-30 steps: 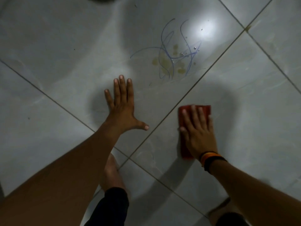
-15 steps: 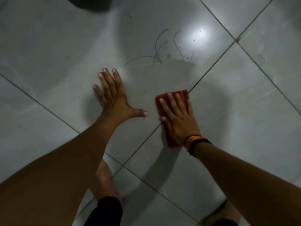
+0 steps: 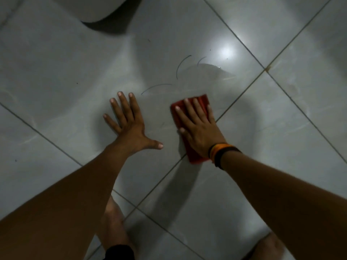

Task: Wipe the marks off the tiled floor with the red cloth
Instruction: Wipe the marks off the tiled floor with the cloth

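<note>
Your right hand lies flat, fingers spread, pressing the red cloth to the tiled floor just below the remaining marks; your left hand braces open, holding nothing; the cloth looks soft and limp, so I'd pin it under the palm.

Your right hand presses the red cloth flat on the floor.
Your left hand lies flat beside it, fingers spread, bare. The cloth sits across a grout line, with a wet smear just beyond it. Three thin pen arcs remain past the smear. Bands circle your right wrist.
</note>
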### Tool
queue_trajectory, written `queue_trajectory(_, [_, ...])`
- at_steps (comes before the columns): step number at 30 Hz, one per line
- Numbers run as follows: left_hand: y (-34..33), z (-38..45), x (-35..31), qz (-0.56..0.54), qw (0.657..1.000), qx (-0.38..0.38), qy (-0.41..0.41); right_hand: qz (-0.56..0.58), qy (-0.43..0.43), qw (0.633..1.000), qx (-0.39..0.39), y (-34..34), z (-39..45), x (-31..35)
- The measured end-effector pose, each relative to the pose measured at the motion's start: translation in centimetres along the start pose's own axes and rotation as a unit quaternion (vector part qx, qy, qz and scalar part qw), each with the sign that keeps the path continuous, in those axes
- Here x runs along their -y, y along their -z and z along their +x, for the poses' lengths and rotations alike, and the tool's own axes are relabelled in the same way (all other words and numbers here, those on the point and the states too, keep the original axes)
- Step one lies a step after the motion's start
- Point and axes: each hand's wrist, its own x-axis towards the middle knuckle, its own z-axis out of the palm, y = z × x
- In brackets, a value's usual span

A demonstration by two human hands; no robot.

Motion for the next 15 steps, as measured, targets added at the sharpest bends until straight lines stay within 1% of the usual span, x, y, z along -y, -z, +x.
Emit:
queue_trajectory(2, [0.4, 0.0, 0.0, 0.012, 1.000, 0.015, 0.012, 0.039, -0.070, 0.997, -0.006, 0.5, -1.0, -2.7])
queue_trajectory(5, [0.4, 0.2, -0.1, 0.010, 1.000, 0.022, 0.019, 0.078, -0.196, 0.976, -0.052, 2.8, 3.2, -5.4])
queue_trajectory(6, [0.3, 0.3, 0.1, 0.009, 1.000, 0.022, 0.017, 0.086, -0.223, 0.968, -0.078, 3.9, 5.6, -5.5])
queue_trajectory(8, [0.0, 0.6, 0.3, 0.006, 1.000, 0.021, 0.012, 0.091, -0.241, 0.959, -0.117, 5.6, 10.5, -4.7])
queue_trajectory(9, [-0.1, 0.7, 0.4, 0.006, 1.000, 0.021, 0.011, 0.083, -0.233, 0.961, -0.126, 6.0, 12.3, -3.7])
queue_trajectory(11, [-0.2, 0.7, 0.4, 0.008, 1.000, 0.019, 0.012, 0.047, -0.165, 0.978, -0.121, 5.8, 13.7, -1.1])
queue_trajectory(14, [0.1, 0.4, 0.3, 0.004, 1.000, 0.018, 0.010, -0.013, -0.005, 0.998, -0.066, 3.6, 9.3, 1.2])
queue_trajectory(15, [0.1, 0.4, 0.2, 0.001, 1.000, 0.018, 0.009, -0.014, 0.019, 0.999, -0.046, 2.9, 7.1, 1.0])
